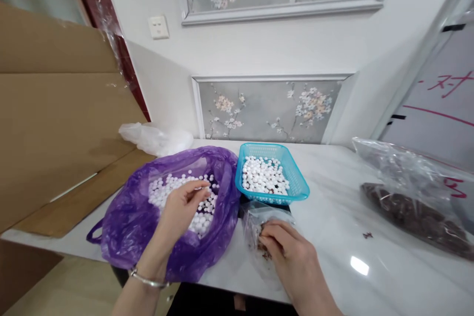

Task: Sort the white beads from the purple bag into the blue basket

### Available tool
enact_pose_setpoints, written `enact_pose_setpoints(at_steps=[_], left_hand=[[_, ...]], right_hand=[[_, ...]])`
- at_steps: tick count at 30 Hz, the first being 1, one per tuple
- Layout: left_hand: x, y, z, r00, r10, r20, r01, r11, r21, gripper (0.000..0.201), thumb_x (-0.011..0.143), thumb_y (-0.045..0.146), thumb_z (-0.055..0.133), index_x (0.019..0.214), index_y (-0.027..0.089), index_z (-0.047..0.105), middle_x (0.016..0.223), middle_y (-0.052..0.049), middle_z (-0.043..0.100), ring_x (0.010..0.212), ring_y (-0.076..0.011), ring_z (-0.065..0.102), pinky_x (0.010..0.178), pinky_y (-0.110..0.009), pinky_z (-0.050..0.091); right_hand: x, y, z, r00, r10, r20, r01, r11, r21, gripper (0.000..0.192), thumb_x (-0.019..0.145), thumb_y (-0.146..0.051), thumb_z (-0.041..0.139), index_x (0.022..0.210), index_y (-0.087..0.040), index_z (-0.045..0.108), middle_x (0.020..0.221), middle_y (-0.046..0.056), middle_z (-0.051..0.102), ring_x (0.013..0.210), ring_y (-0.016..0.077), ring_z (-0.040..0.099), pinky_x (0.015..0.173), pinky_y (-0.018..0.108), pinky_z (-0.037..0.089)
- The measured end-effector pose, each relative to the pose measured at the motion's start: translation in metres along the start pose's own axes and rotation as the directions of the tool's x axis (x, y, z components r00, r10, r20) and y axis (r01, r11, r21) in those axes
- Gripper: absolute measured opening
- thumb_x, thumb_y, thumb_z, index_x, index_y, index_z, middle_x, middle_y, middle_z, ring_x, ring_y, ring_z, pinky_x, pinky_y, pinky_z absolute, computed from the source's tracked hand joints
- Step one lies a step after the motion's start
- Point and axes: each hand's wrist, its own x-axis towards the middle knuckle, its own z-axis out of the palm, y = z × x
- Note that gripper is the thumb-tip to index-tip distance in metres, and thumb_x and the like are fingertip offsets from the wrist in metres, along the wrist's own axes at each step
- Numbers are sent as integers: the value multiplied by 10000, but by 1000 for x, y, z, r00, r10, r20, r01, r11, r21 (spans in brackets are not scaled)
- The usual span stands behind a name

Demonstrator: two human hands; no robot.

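I see left hand [183, 207] pinching white beads [202, 217] in purple bag [129, 217] | right hand [285, 249] gripping small clear bag [255, 219] on table [333, 217] | blue basket [292, 177] part-filled, many beads left in bag

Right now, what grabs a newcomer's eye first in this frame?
The purple plastic bag at the table's near left, open and full of small white beads, with the left hand over them. Right beside it, a bright blue basket holds more white beads. The right hand rests on a small clear bag at the near edge, and a large clear bag of dark pieces lies far right.
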Motion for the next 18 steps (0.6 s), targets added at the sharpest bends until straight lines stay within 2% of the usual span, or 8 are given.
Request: enact_pose_setpoints(at_steps=[3, 5, 6, 8, 11, 13, 15, 18], left_hand=[[-23, 18, 18, 985, -128, 117, 164, 900, -403, 284, 801, 353, 682, 1009, 162, 714, 861, -57, 759, 784, -159, 706, 762, -247, 564], [-36, 30, 29, 943, -206, 262, 332, 660, -674, 244, 726, 297, 786, 928, 168, 736, 795, -19, 732, 699, -98, 668, 696, -171, 547], [-42, 36, 34, 918, -218, 330, 396, 537, -745, 227, 707, 270, 810, 897, 166, 742, 775, -10, 716, 668, -78, 648, 662, -148, 537], [-52, 46, 43, 879, -204, 432, 477, 400, -782, 181, 722, 244, 809, 871, 161, 747, 758, -5, 696, 636, -60, 625, 615, -126, 521], [-61, 57, 54, 831, -154, 535, 554, 317, -770, 117, 762, 213, 780, 850, 142, 749, 764, -18, 689, 640, -60, 620, 623, -133, 521], [-65, 61, 60, 809, -123, 575, 584, 293, -757, 107, 771, 203, 773, 846, 129, 751, 751, -22, 683, 647, -62, 617, 655, -145, 523], [-67, 63, 64, 795, -106, 598, 600, 285, -747, 105, 772, 197, 772, 843, 122, 752, 737, -24, 677, 655, -66, 614, 684, -157, 520], [-69, 65, 68, 791, -95, 604, 602, 296, -742, 112, 765, 202, 777, 850, 133, 752, 729, -22, 675, 646, -75, 610, 682, -174, 511]], right_hand=[[-3, -2, -2, 997, 78, -18, -77, 995, 70, 132, 826, -190, 600, 722, -228, 671, 722, -5, 668, 614, 146, 614, 608, 233, 485], [-5, -7, -5, 987, 162, -6, -159, 973, 167, 105, 803, -212, 642, 699, -218, 664, 661, -9, 645, 559, 143, 580, 552, 235, 469], [-6, -10, -8, 977, 210, 17, -209, 949, 236, 109, 794, -227, 661, 686, -211, 660, 631, -9, 636, 539, 143, 570, 526, 234, 464], [-6, -16, -14, 947, 311, 84, -318, 864, 391, 116, 784, -258, 690, 685, -202, 668, 575, -13, 628, 513, 144, 572, 493, 227, 469], [-4, -25, -28, 916, 367, 165, -394, 738, 548, 88, 798, -285, 702, 773, -201, 710, 580, -11, 664, 537, 148, 621, 537, 226, 521], [-3, -29, -35, 935, 307, 179, -352, 731, 584, 101, 838, -291, 674, 838, -202, 722, 642, 7, 699, 585, 152, 652, 586, 235, 547], [-3, -33, -40, 950, 270, 154, -307, 729, 612, 111, 863, -299, 655, 873, -204, 710, 667, 12, 707, 605, 151, 658, 598, 234, 554], [-5, -39, -39, 934, 345, 94, -315, 669, 673, 117, 834, -322, 692, 836, -205, 686, 625, -5, 694, 575, 138, 645, 575, 218, 545]])
